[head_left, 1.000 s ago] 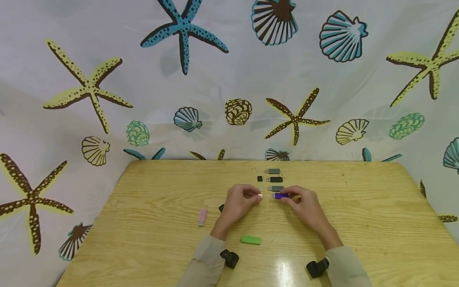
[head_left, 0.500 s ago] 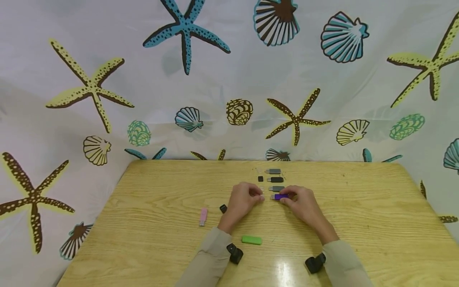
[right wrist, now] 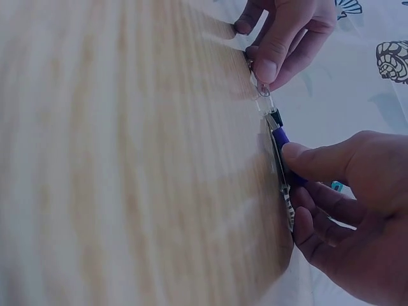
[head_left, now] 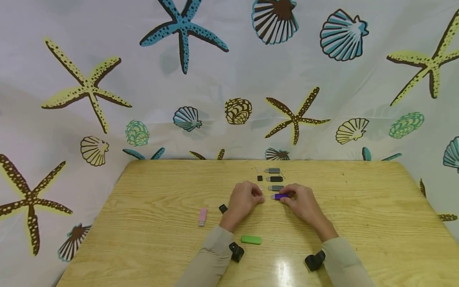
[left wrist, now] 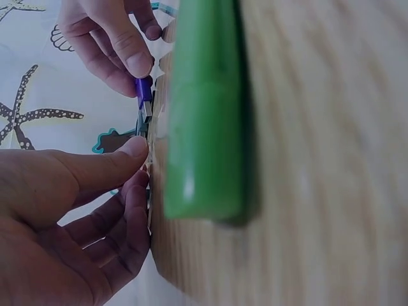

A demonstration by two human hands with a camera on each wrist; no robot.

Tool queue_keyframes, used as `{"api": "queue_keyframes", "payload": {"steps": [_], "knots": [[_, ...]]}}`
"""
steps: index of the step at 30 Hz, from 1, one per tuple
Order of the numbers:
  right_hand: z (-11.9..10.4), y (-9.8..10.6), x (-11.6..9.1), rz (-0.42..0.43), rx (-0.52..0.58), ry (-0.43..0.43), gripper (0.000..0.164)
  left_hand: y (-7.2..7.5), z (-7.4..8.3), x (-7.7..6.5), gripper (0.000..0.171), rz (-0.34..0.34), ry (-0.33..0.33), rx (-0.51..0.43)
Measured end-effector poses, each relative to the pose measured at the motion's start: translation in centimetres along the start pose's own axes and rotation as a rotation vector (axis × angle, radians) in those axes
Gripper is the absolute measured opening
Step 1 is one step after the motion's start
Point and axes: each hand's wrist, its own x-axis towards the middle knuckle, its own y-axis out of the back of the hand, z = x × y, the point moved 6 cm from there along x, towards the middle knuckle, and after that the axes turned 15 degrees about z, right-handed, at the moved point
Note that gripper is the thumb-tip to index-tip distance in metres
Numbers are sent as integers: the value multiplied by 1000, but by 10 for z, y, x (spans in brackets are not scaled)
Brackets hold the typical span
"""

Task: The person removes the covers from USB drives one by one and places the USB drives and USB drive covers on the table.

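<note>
My right hand [head_left: 301,201] pinches a purple USB stick [head_left: 278,196] between thumb and fingers, its metal plug pointing left, low over the table. Across a short gap, my left hand [head_left: 245,201] has thumb and fingertips together on a small clear cap [right wrist: 263,91], mostly covered by the thumb in the right wrist view. Behind the purple stick lie a grey USB stick [head_left: 276,188], a black USB stick [head_left: 275,179] and another grey USB stick [head_left: 273,170], all with plugs to the left. A black cap [head_left: 259,178] sits by the black stick's plug.
A pink USB stick [head_left: 203,217] and a black item [head_left: 223,209], partly behind the left wrist, lie at left. Nearer the front is a green USB stick [head_left: 251,240], large in the left wrist view. A patterned cloth [head_left: 215,79] hangs behind the wooden table [head_left: 150,247].
My left hand has shifted slightly right, toward the purple stick, uncovering more of the black item beside its wrist. The right hand and purple stick have barely moved.
</note>
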Motion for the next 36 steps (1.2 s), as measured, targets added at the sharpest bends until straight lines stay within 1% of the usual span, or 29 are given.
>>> {"api": "queue_keyframes", "payload": {"steps": [6,12,15,18,21,24,26,31,36], "knots": [[2,-1,-1,1,-11,12,15,0,-1,-1,6,2,9,0],[1,-2,0,-12,-8,18,16,1,-2,-2,9,-7,31,21],[1,-2,0,-10,-17,26,16,1,-2,-2,10,-10,26,14],[1,-1,0,-3,-13,27,16,1,-1,-1,9,-3,20,-8],[-2,3,0,14,-1,27,16,2,-1,-1,8,10,29,-35],[-7,7,0,36,11,37,15,6,-2,-1,7,24,32,-66],[-11,10,-1,47,21,43,15,8,-1,-1,8,29,20,-88],[-18,15,-4,55,48,47,16,15,4,-4,9,20,-5,-140],[-20,18,-10,42,60,48,18,20,5,-11,9,5,-27,-173]]}}
